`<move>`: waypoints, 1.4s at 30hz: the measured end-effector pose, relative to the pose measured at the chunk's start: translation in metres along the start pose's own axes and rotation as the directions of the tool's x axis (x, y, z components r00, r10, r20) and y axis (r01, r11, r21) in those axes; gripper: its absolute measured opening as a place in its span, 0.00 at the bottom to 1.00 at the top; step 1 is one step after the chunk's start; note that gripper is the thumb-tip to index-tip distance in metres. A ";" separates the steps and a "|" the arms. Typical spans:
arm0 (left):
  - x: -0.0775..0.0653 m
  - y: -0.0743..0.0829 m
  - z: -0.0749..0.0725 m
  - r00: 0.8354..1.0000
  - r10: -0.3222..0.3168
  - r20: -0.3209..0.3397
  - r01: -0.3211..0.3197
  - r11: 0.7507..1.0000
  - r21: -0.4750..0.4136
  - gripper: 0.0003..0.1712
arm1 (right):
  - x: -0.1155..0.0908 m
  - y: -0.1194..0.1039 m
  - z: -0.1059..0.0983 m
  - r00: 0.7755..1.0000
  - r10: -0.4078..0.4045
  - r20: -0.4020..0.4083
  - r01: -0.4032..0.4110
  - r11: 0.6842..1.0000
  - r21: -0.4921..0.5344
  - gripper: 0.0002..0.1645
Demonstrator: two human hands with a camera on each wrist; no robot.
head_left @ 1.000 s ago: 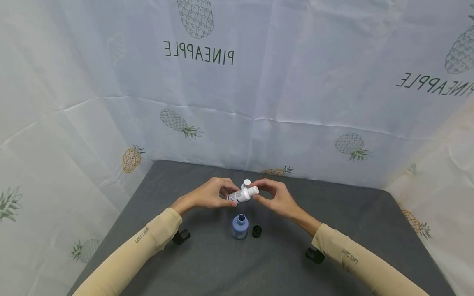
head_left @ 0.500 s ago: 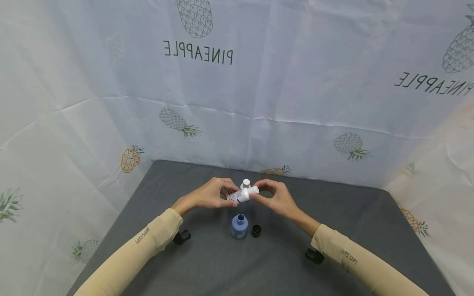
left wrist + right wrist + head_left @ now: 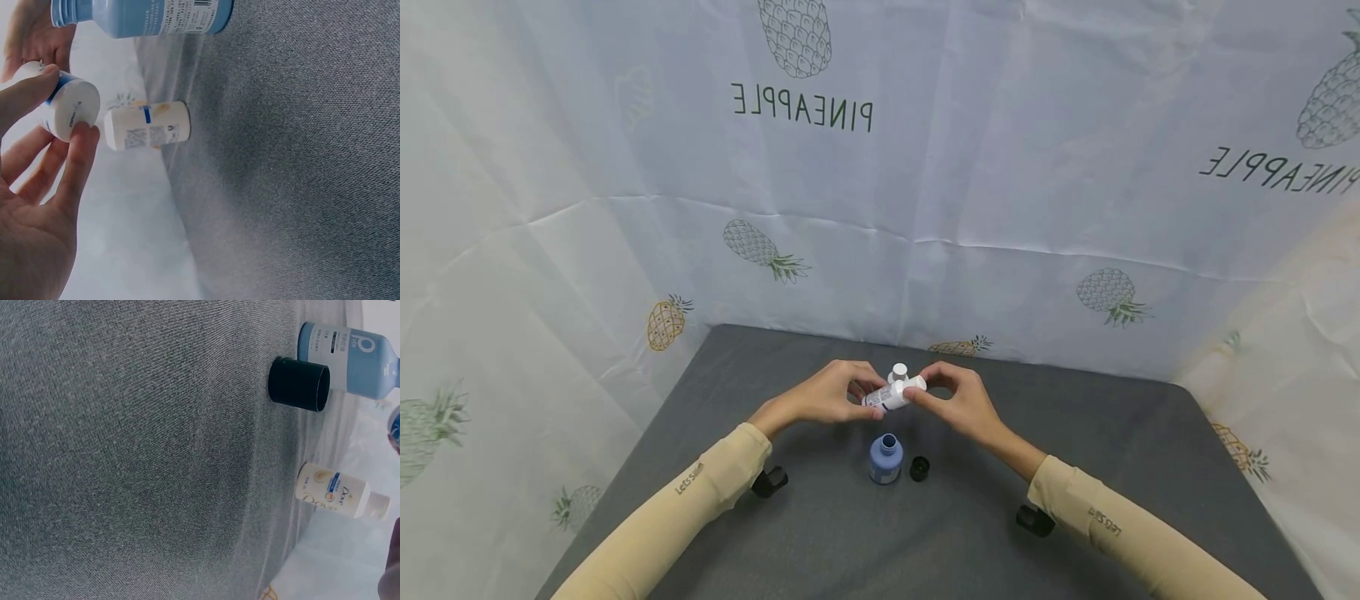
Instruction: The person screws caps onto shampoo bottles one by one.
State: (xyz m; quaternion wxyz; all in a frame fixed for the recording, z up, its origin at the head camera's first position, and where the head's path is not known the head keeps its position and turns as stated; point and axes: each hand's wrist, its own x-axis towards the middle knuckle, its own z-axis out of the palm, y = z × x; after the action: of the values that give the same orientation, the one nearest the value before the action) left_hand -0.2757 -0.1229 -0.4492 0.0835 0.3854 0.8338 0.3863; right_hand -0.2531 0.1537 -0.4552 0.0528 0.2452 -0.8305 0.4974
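Observation:
My left hand (image 3: 831, 393) grips a small white bottle (image 3: 880, 400), which is tilted with its top to the right. In the left wrist view the rounded base of that held bottle (image 3: 76, 107) faces the camera, my thumb above and fingers below. Its white cap (image 3: 917, 383) is pinched between the thumb and fingers of my right hand (image 3: 958, 402). Below both hands stands a blue bottle (image 3: 885, 463) with an uncovered neck. Right beside it lies a black cap (image 3: 920, 468). Only a sliver of my right hand (image 3: 390, 575) enters the right wrist view.
Behind the held bottle a second white bottle (image 3: 331, 490), labelled Dove, stands upright with its cap on. Everything rests on a dark grey cloth-covered table (image 3: 820, 533). A pale curtain (image 3: 1000, 208) printed with pineapples encloses the back and sides.
The thumb and fingers of my right hand have shifted slightly on the white cap. My left hand keeps its hold, and the blue bottle and black cap stay where they were.

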 end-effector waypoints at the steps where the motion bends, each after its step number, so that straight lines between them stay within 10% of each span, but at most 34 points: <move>1: 0.000 0.000 0.000 1.000 -0.001 0.000 0.001 1.000 0.000 0.23 | 0.000 0.000 0.000 1.000 0.000 -0.005 0.000 1.000 -0.002 0.09; 24: 0.002 -0.001 0.000 1.000 -0.004 -0.008 0.004 1.000 0.012 0.23 | -0.001 0.002 0.003 0.999 0.026 -0.039 -0.028 0.997 -0.069 0.13; 42: -0.005 -0.003 0.000 1.000 -0.015 -0.012 0.015 1.000 -0.010 0.23 | 0.001 0.006 -0.011 0.966 -0.197 0.168 0.152 0.957 0.246 0.26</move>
State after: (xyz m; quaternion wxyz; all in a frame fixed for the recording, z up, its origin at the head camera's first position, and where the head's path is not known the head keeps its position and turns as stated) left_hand -0.2744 -0.1276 -0.4524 0.0831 0.3762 0.8354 0.3920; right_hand -0.2584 0.1648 -0.4539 -0.0119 0.3688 -0.7431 0.5583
